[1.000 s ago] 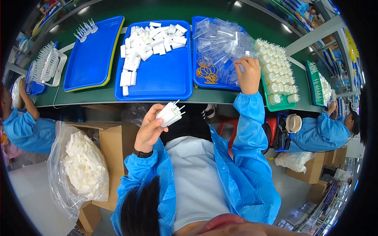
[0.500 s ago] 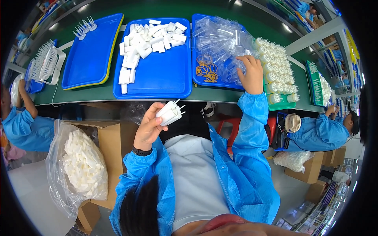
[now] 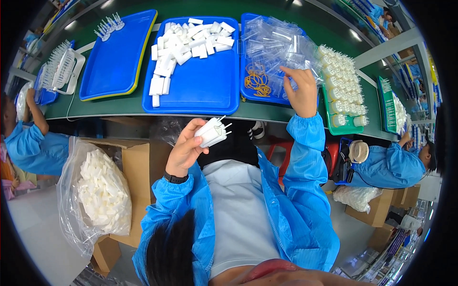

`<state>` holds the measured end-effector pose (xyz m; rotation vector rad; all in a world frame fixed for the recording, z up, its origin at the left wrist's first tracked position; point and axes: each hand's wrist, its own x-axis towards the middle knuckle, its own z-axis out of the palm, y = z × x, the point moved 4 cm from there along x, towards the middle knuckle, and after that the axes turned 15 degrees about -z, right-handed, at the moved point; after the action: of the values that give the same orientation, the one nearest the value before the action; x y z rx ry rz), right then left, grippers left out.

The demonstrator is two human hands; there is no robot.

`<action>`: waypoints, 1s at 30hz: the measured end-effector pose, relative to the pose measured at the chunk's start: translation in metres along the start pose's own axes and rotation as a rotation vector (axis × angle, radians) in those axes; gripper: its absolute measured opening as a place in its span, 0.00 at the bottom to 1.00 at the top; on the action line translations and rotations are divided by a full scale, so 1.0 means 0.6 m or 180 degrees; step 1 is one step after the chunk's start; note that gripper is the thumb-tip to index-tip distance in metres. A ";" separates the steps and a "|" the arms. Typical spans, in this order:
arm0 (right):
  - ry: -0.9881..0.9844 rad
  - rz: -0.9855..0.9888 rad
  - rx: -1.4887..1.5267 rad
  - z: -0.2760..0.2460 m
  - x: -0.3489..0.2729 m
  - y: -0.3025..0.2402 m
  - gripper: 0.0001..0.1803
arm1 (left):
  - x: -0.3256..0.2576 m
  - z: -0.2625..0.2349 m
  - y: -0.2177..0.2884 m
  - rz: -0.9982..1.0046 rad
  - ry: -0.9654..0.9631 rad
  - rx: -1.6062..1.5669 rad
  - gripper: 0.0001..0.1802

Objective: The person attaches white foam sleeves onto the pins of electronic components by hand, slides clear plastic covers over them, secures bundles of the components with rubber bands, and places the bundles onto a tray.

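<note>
My left hand point(image 3: 186, 148) is closed around a white pronged plastic piece point(image 3: 213, 133), held in front of the table's near edge. Thin white pins stick out of its upper right end. Over the right-hand blue tray point(image 3: 245, 94) hovers my right hand point(image 3: 302, 91), thumb and forefinger apart with nothing visible between them. Below and beside those fingers lie clear plastic sleeves point(image 3: 272, 40) in a heap, with yellow rubber bands point(image 3: 257, 82) at the tray's near left corner. The middle blue tray point(image 3: 198, 90) bears loose white blocks point(image 3: 183, 45).
Right of my hand, a green tray point(image 3: 352, 128) holds rows of white pronged pieces point(image 3: 341, 88). At left are another blue tray point(image 3: 112, 66), a white rack point(image 3: 71, 71) and, lower, a bag of white parts point(image 3: 102, 190) by a cardboard box point(image 3: 136, 183). Co-workers sit at both sides.
My left hand has turned the pronged piece slightly and moved it a little right and up. My right hand has shifted slightly, staying over the sleeves. The whole view has shifted a little.
</note>
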<state>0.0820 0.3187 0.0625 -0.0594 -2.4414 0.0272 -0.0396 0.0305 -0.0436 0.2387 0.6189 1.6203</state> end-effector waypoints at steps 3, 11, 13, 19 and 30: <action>-0.0347 -0.0152 -0.0166 0.018 0.001 -0.012 0.16 | 0.000 0.000 0.001 0.0003 -0.0059 0.0027 0.23; -0.0673 -0.0025 -0.0319 0.045 0.001 -0.015 0.17 | -0.002 -0.005 -0.002 -0.0010 -0.0026 -0.0021 0.24; -0.0806 -0.0007 -0.0292 0.049 0.005 -0.020 0.17 | -0.004 0.000 0.000 -0.0015 -0.0002 0.0020 0.24; 0.0034 -0.0119 0.0891 0.010 0.040 -0.092 0.14 | -0.014 0.014 0.012 0.0053 0.0296 0.0359 0.24; -0.0683 -0.0536 0.2391 -0.013 0.045 -0.207 0.15 | -0.012 0.046 0.025 0.0301 0.0334 0.0836 0.18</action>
<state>0.0619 0.1962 0.0902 0.5026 -2.4777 0.9024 -0.0376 0.0299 -0.0114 0.3823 0.9143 1.6482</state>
